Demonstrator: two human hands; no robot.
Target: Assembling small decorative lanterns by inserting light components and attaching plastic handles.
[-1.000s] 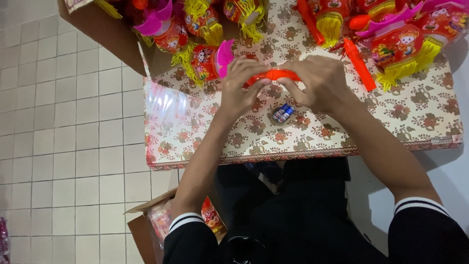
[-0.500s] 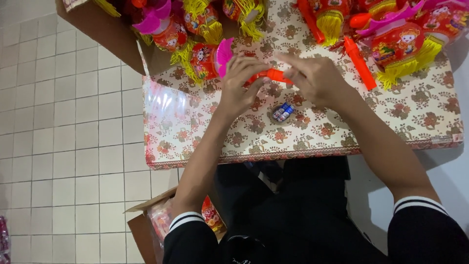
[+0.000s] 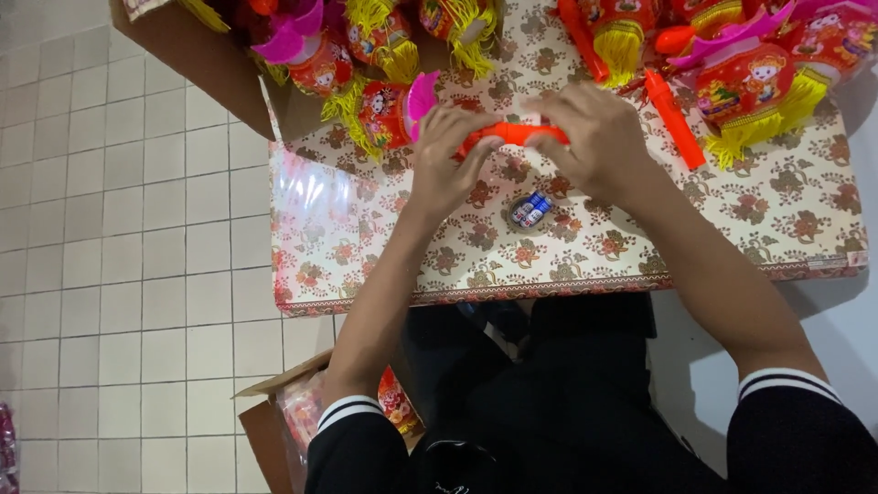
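Note:
My left hand (image 3: 448, 160) and my right hand (image 3: 599, 137) both grip an orange plastic stick (image 3: 512, 134), held level just above the floral-covered table (image 3: 640, 247). A small pack of batteries (image 3: 530, 210) lies on the cloth directly below my hands. Just left of my left hand rests a red toy lantern with yellow fringe and a pink fan-shaped part (image 3: 389, 110). How the stick's ends look is hidden by my fingers.
More red and yellow fringed lanterns (image 3: 759, 82) and loose orange sticks (image 3: 675, 119) crowd the table's far side. A brown cardboard box (image 3: 215, 64) sits at the table's upper left. Another open box with packaged items (image 3: 293, 416) stands on the white tiled floor by my left knee.
My hands have shifted slightly on the orange stick, covering more of its right end. The batteries and lanterns stayed put.

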